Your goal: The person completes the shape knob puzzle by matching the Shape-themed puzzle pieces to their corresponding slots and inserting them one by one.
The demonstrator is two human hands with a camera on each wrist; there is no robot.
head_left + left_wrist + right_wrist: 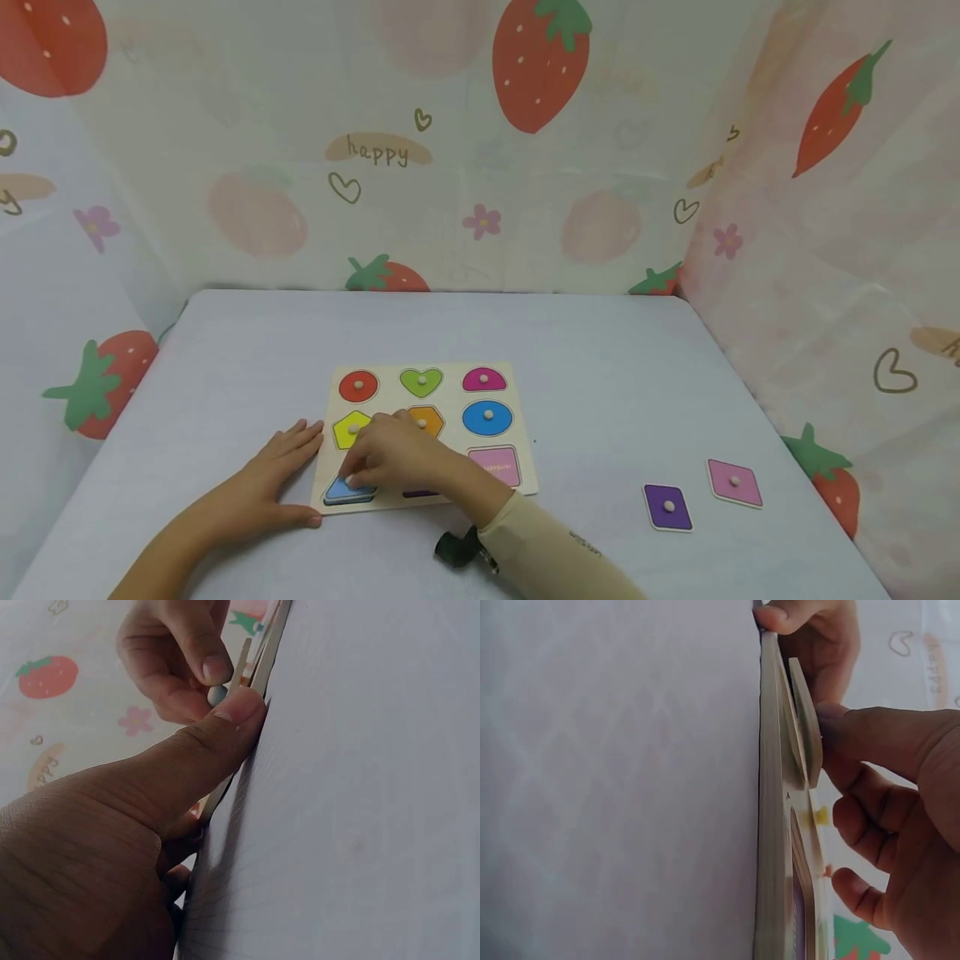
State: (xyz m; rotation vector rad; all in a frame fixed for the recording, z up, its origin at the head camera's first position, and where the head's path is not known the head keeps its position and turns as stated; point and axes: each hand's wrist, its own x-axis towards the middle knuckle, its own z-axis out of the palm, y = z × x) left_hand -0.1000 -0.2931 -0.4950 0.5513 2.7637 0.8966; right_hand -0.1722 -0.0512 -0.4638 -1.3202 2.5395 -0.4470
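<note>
A wooden knob puzzle board (457, 492) lies on the white-covered table. My right hand (401, 454) pinches the small knob of a blue puzzle piece (351, 492) over the board's near left corner. That piece is slightly tilted and raised off the board in the right wrist view, and my fingers hide part of its outline. My left hand (262, 483) lies along the board's left edge with fingers extended, the thumb (236, 712) against the near corner. Seated in the board are a red circle (358, 386), green heart (422, 382), yellow pentagon (347, 428) and blue oval (487, 418).
A purple piece (667, 507) and a pink piece (735, 482) lie to the right on the table. The board's pink recess (495, 467) holds no piece. A black device (456, 550) sits at the right sleeve. Strawberry-print cloth (480, 167) hangs behind and at both sides.
</note>
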